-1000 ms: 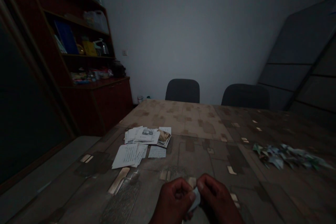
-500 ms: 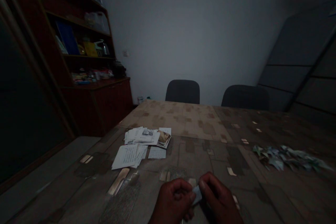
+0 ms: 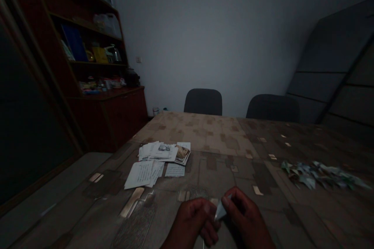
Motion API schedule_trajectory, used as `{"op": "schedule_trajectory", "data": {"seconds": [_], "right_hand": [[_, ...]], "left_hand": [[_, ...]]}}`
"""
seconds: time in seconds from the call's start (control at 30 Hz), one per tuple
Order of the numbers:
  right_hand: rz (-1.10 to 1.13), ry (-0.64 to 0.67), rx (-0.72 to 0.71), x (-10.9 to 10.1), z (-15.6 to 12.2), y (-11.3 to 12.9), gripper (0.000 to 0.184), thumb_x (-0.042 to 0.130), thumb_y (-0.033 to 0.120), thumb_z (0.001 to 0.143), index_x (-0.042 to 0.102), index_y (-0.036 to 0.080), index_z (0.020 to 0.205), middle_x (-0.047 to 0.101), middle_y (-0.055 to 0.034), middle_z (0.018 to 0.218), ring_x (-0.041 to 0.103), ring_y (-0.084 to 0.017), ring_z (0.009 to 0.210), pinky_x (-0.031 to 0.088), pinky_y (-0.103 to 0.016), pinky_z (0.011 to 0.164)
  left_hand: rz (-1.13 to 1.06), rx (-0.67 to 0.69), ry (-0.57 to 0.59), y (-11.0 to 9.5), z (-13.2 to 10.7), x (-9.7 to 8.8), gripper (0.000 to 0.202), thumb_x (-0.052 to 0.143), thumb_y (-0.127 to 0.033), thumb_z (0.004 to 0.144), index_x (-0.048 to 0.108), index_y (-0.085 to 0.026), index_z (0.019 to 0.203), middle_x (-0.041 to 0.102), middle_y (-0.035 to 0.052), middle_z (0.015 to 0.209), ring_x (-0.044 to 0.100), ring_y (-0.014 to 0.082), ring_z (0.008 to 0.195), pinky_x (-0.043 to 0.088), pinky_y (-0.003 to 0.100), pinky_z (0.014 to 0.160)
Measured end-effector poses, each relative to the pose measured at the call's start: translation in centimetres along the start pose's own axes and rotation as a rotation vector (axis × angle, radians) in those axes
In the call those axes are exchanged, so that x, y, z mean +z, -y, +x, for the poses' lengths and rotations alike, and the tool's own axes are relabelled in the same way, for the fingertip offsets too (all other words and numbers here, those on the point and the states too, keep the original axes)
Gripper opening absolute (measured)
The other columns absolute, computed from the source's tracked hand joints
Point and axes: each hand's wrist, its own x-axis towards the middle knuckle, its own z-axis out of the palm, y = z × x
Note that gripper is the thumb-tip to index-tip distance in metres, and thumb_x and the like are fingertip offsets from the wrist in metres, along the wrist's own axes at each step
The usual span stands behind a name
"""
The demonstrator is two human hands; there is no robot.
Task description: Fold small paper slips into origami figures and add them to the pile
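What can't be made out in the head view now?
All head view:
Small paper: partly covered by the right hand.
Left hand: too dark to tell if it touches the paper.
Printed sheets: text too small.
Heap at right: too blurred to count.
Chairs: lower parts hidden by the table.

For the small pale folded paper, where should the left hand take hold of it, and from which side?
Probably pinch the small pale folded paper at its lower-left tip, bringing the left hand in from the left. The paper narrows to a point there, while the thumb of the right hand covers its right part. Whether the left fingers already touch it is unclear.
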Motion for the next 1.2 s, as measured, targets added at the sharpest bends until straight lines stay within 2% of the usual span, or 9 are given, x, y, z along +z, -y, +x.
{"op": "schedule_trajectory", "data": {"seconds": [0.13,0.37,0.53,0.67,0.8,0.9,1.03,1.2], "right_hand": [[-0.004,-0.004,-0.014,-0.1,-0.1,-0.2,0.034,0.058,0.051,0.084,0.054,0.020,0.070,0.053,0.0034,0.061,0.052,-0.017,0.060,0.043,-0.025,0.058],[-0.058,-0.017,-0.020,0.1,-0.4,-0.8,0.031,0.056,0.048,0.085,0.054,0.020,0.071,0.048,0.0044,0.060,0.047,-0.015,0.058,0.039,-0.024,0.055],[-0.082,-0.028,-0.033,0.1,-0.4,-0.4,0.029,0.056,0.047,0.085,0.054,0.020,0.072,0.049,0.0044,0.061,0.048,-0.016,0.059,0.039,-0.024,0.056],[-0.057,-0.081,-0.033,-0.2,-0.1,-0.1,0.032,0.058,0.050,0.082,0.055,0.021,0.070,0.051,0.0038,0.061,0.050,-0.016,0.059,0.041,-0.024,0.055],[-0.034,-0.174,-0.005,-0.4,0.1,-0.2,0.032,0.062,0.051,0.078,0.057,0.021,0.068,0.052,0.0035,0.059,0.051,-0.017,0.058,0.042,-0.024,0.055],[-0.006,-0.141,0.025,-0.2,-0.1,-0.3,0.029,0.067,0.049,0.073,0.059,0.021,0.069,0.054,0.0033,0.057,0.052,-0.017,0.056,0.042,-0.024,0.053],[0.053,-0.183,0.015,0.5,-0.5,-0.1,0.027,0.070,0.045,0.071,0.059,0.020,0.067,0.053,0.0038,0.057,0.049,-0.015,0.053,0.039,-0.023,0.050],[0.092,-0.206,-0.018,1.4,-1.0,0.4,0.028,0.070,0.044,0.071,0.056,0.021,0.063,0.053,0.0039,0.057,0.051,-0.015,0.055,0.040,-0.022,0.051]], "left_hand": [[0.039,-0.016,-0.001,-0.2,0.0,0.2,0.058,0.065,-0.070,0.063,0.059,-0.013,0.067,0.065,0.0052,0.056,0.056,0.0122,0.042,0.039,0.022,0.041],[0.117,-0.086,-0.058,-0.6,-0.1,0.8,0.050,0.076,-0.060,0.053,0.054,-0.016,0.061,0.060,0.0006,0.048,0.050,0.0099,0.035,0.036,0.021,0.037],[0.073,-0.068,-0.053,-0.6,0.1,0.6,0.046,0.078,-0.054,0.054,0.053,-0.016,0.061,0.061,0.0001,0.047,0.050,0.0091,0.035,0.035,0.019,0.036],[0.030,-0.024,-0.030,-0.2,0.1,0.3,0.047,0.077,-0.055,0.059,0.057,-0.014,0.066,0.064,0.0016,0.053,0.055,0.0102,0.040,0.040,0.020,0.040],[0.014,0.027,-0.063,0.6,0.1,0.3,0.043,0.085,-0.044,0.054,0.060,-0.014,0.073,0.060,-0.0031,0.052,0.057,0.0106,0.044,0.042,0.020,0.043],[0.004,0.044,-0.099,0.8,0.2,0.1,0.041,0.083,-0.045,0.057,0.058,-0.014,0.068,0.060,-0.0021,0.050,0.056,0.0105,0.042,0.041,0.020,0.042],[-0.035,0.052,-0.135,0.2,0.3,0.0,0.045,0.083,-0.048,0.055,0.058,-0.014,0.071,0.066,0.0025,0.054,0.058,0.0118,0.043,0.043,0.021,0.043],[-0.050,0.074,-0.188,-1.0,0.2,0.2,0.049,0.085,-0.050,0.049,0.059,-0.013,0.066,0.061,0.0002,0.044,0.052,0.0098,0.038,0.040,0.020,0.042]]}}
